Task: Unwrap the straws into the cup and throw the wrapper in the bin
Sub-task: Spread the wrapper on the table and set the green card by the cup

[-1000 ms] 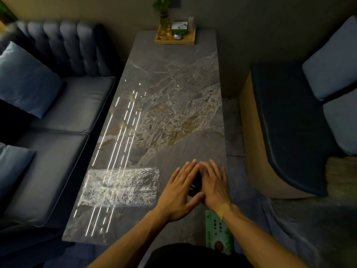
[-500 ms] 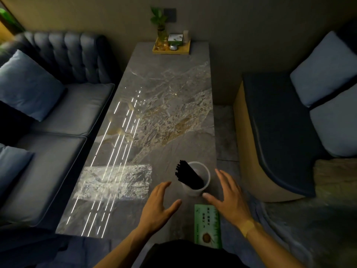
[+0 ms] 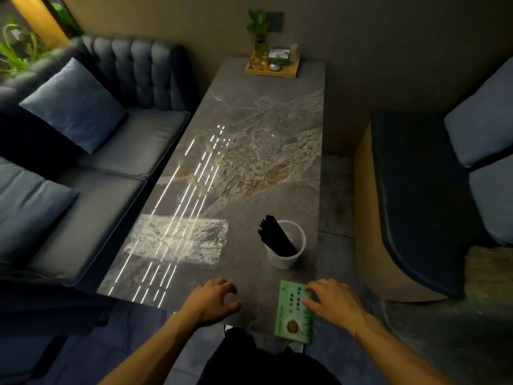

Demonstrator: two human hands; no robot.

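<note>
A translucent white cup (image 3: pixel 288 258) stands on the marble table (image 3: pixel 263 120) near its right edge. A bundle of black straws (image 3: pixel 276 236) leans inside it, tips pointing up and left. A crinkled clear plastic wrapper (image 3: pixel 177 240) lies flat on the table to the cup's left. My left hand (image 3: pixel 212 300) rests at the table's near edge, fingers loosely curled, holding nothing. My right hand (image 3: pixel 331 301) hovers at the near right corner, fingertips touching a green card (image 3: pixel 291 312). No bin is in view.
The green printed card lies at the table's near right corner, overhanging the edge. A wooden tray (image 3: pixel 273 68) with a plant vase and small items sits at the far end. A blue sofa (image 3: pixel 91 162) with cushions runs along the left; a dark bench (image 3: pixel 416 195) stands right.
Both hands were cupped around the cup, then parted and drew back toward me to the near edge. The cup with straws now stands uncovered. The right hand reached the green card.
</note>
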